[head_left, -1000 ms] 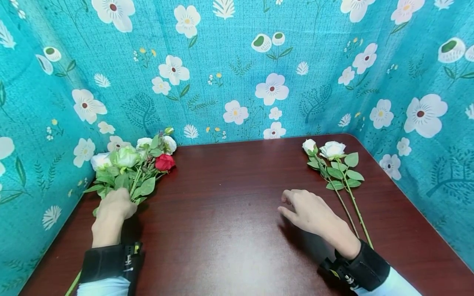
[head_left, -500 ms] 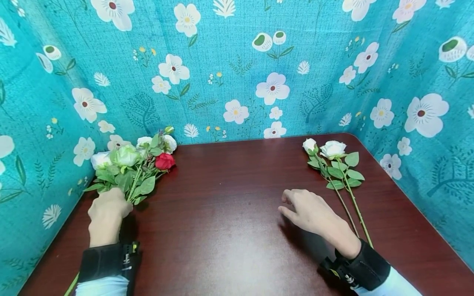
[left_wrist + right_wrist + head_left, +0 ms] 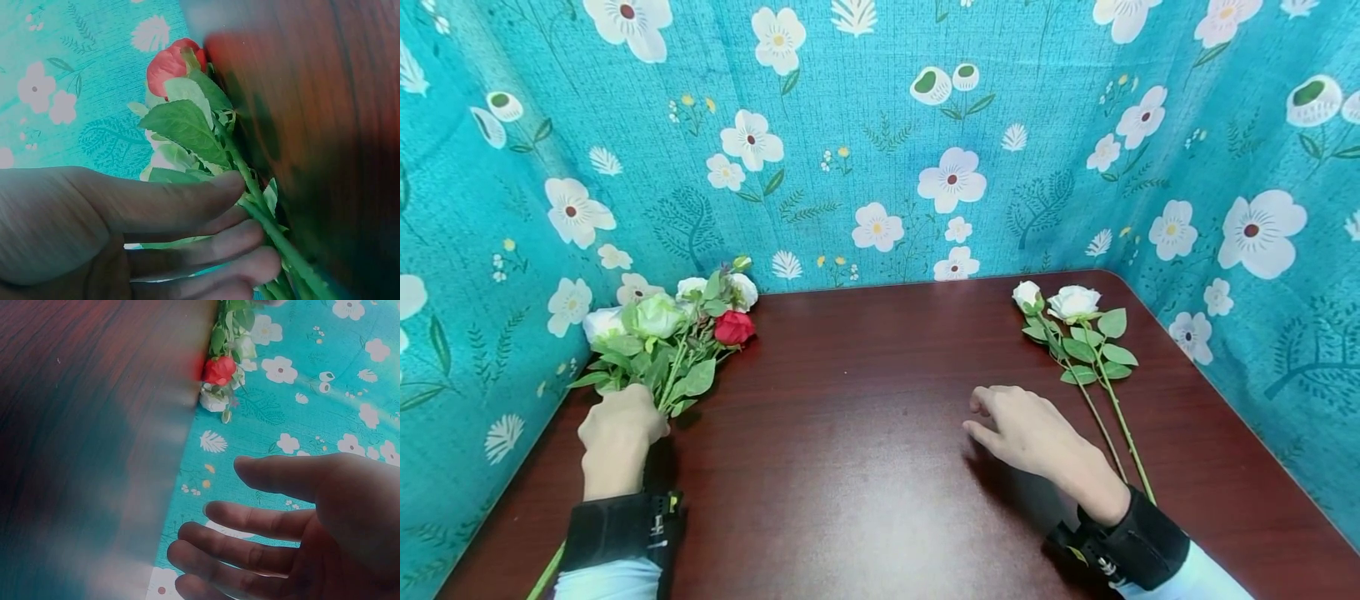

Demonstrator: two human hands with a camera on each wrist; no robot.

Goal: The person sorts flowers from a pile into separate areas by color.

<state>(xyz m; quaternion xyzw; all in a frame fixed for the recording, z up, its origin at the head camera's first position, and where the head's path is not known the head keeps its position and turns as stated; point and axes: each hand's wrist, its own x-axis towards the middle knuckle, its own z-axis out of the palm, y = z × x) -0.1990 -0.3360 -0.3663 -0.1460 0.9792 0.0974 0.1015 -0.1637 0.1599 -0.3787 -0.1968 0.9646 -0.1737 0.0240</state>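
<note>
Head view, hands: two. The left hand point(image 3: 621, 425) has its fingers curled round the stems of the mixed bunch of red, white and pale green artificial flowers with green leaves point(image 3: 673, 333); the right hand point(image 3: 1026, 432) lies relaxed on the bench, fingers loosely spread, holding nothing.
Head view, bunch: one, lying ahead of the left hand at the bench's left edge. One red bloom point(image 3: 733, 327) shows, on the side toward the right hand; about four white or pale green heads show beside it.
Head view, loose stems: two long-stemmed white artificial roses with green leaves point(image 3: 1078, 333), lying side by side just to the outer side of the right hand, heads pointing away from it.
Head view, surface: dark reddish-brown glossy wooden bench point(image 3: 865, 467).
Head view, room: teal cloth printed with white flowers point(image 3: 880, 142) hangs on three sides.
Left wrist view: fingers point(image 3: 187, 203) wrapped over the green stems point(image 3: 275, 237), the red bloom point(image 3: 170, 62) beyond the fingertips.
Right wrist view: open palm with four fingers point(image 3: 250, 522) apart and slightly bent, touching nothing in this picture; the bunch point(image 3: 225, 362) is far off across the bench.
</note>
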